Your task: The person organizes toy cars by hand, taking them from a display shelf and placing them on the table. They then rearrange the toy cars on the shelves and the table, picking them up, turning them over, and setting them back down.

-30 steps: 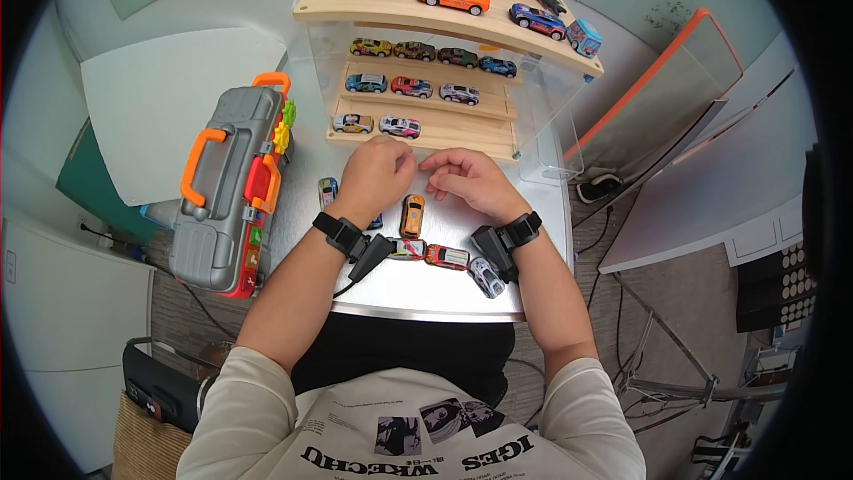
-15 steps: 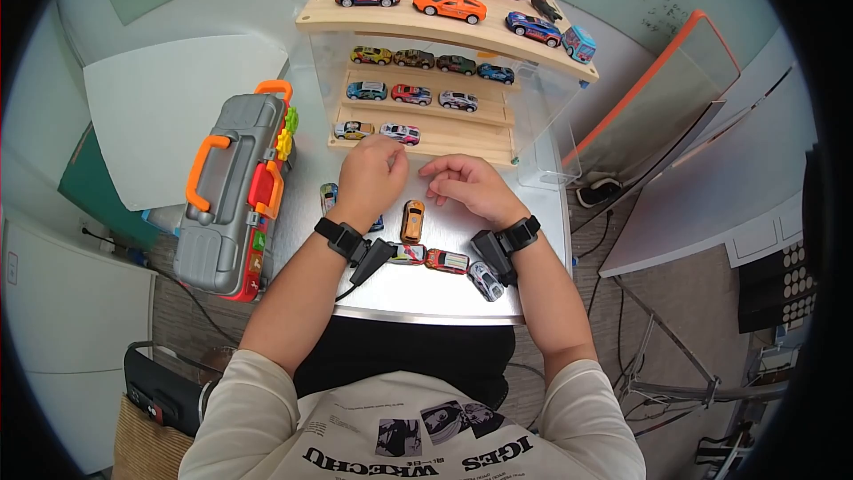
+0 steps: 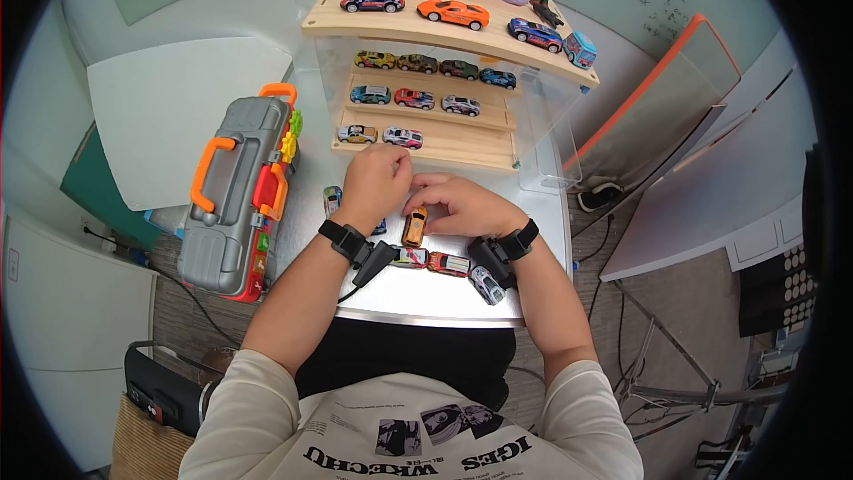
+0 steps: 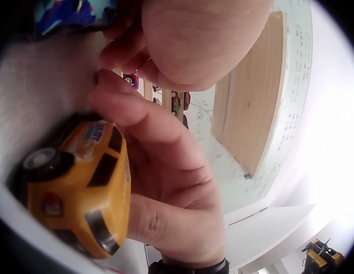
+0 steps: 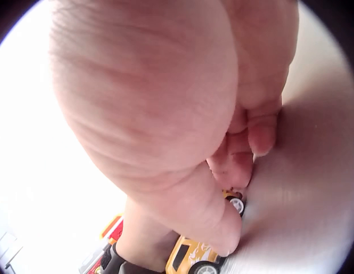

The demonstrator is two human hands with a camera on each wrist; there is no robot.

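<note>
My right hand (image 3: 466, 206) holds a yellow toy car (image 3: 414, 228) on the metal table, thumb on one side and fingertips near its front end. In the left wrist view the same yellow car (image 4: 85, 194) shows close up, its back toward the camera. My left hand (image 3: 377, 185) hovers in front of the display case's lowest shelf, fingers loosely curled with nothing visible in them. A white and pink toy car (image 3: 403, 137) stands on that shelf just beyond its knuckles. A blue car (image 3: 380, 227) is mostly hidden by the left wrist.
Nearer the body lie a white-red car (image 3: 409, 257), a red car (image 3: 449, 264) and a silver car (image 3: 486, 285). A multicoloured car (image 3: 332, 200) is left of the left wrist. The wooden display case (image 3: 426, 161) holds several cars; a grey toolbox (image 3: 233, 200) stands at left.
My right hand has come down and toward the body onto the yellow car, which it now holds. The left hand stays in nearly the same place by the shelf.
</note>
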